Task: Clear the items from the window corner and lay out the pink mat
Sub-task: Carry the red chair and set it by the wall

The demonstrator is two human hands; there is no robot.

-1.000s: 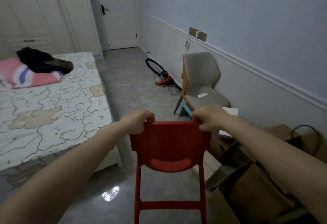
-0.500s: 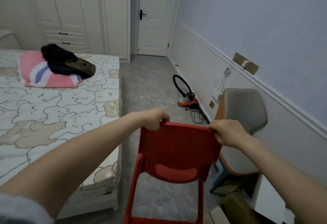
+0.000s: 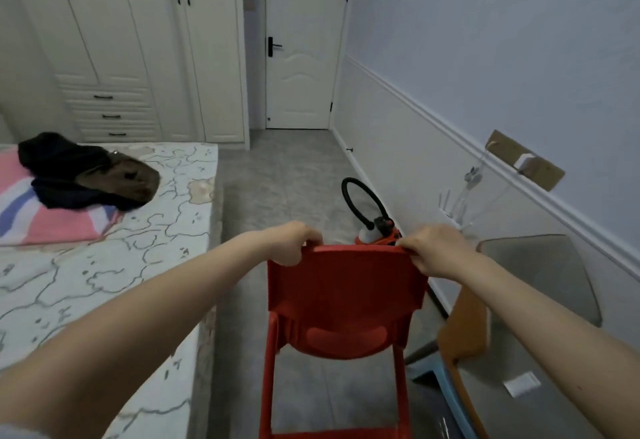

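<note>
**Two hands hold the red chair**

From the head camera, the red chair (image 3: 346,303) is right in front of the person, in the gap between the bed (image 3: 104,265) and the wall. Its back faces the camera. The left hand (image 3: 294,242) grips the top left corner of the chair back, fingers curled over the edge. The right hand (image 3: 434,248) grips the top right corner the same way.

A grey chair (image 3: 540,286) stands just beside the red chair on the right, against the wall. A small red machine with a black hose (image 3: 367,213) sits on the floor behind the red chair. On the bed lie a pink striped cloth (image 3: 41,216) and dark clothes (image 3: 83,171) on top of it. A white door (image 3: 301,57) and a white wardrobe (image 3: 138,50) are at the far end.
</note>
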